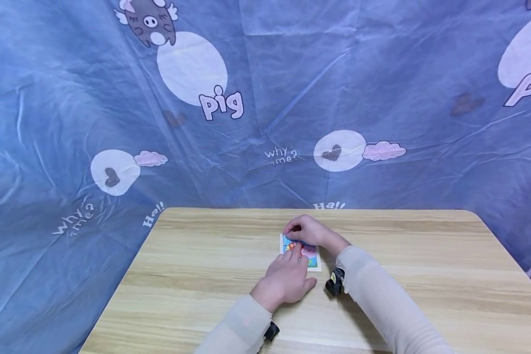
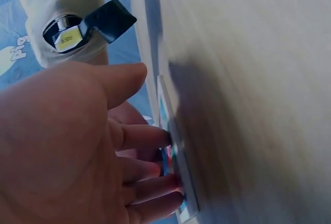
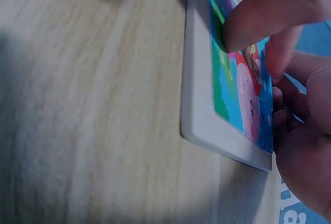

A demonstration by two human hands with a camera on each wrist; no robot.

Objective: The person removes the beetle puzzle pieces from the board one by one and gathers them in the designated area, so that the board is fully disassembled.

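A small flat board with a pale rim and a bright cartoon picture (image 1: 312, 262) lies on the table. Fingertips of my left hand (image 1: 286, 276) rest on the picture, with the thumb held out to the side. Over the board's far edge, my right hand (image 1: 310, 230) has bent fingers, its thumb and forefinger close together at the far left corner. Whether they pinch anything is hidden. A pink cartoon face (image 3: 247, 100) shows in the right wrist view. The left wrist view sees the board (image 2: 187, 182) edge-on beneath the left fingers.
The wooden table (image 1: 194, 275) runs out on both sides of the board. Behind it hangs a blue printed cloth (image 1: 265, 182). Black wrist cameras (image 1: 335, 281) sit on both sleeves, the right one close to the tabletop.
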